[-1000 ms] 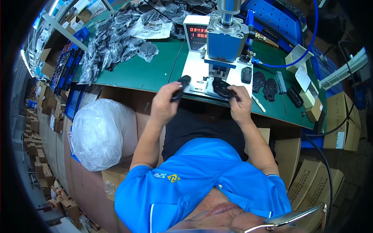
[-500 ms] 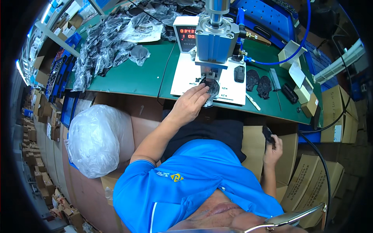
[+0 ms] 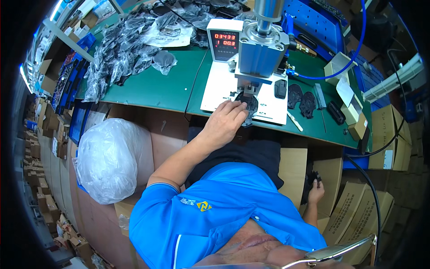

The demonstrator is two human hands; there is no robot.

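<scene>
My left hand (image 3: 225, 124) is at the front of a bench press (image 3: 262, 54), its fingers closed on the near left edge of a flat, rounded black plastic part (image 3: 251, 106). That part lies on the white base plate (image 3: 214, 96), under the press head; its far end is partly hidden by the tooling. Low on the right, my right hand (image 3: 316, 193) is inside an open cardboard box (image 3: 329, 179), fingers closed round a small black part (image 3: 315, 176). Dark pieces beside that hand in the box are hard to make out.
Bagged black parts (image 3: 130, 54) heap on the green bench (image 3: 179, 85) at left. Right of the press lie two black parts (image 3: 307, 104), a pale knife-like tool (image 3: 294, 121) and small boxes (image 3: 357, 127). A white plastic bag (image 3: 112, 161) bulges below. A blue hose (image 3: 333, 75) arcs overhead.
My right hand has moved down into the cardboard box with the black part. My left hand stays at the part under the press. The whole view has shifted slightly.
</scene>
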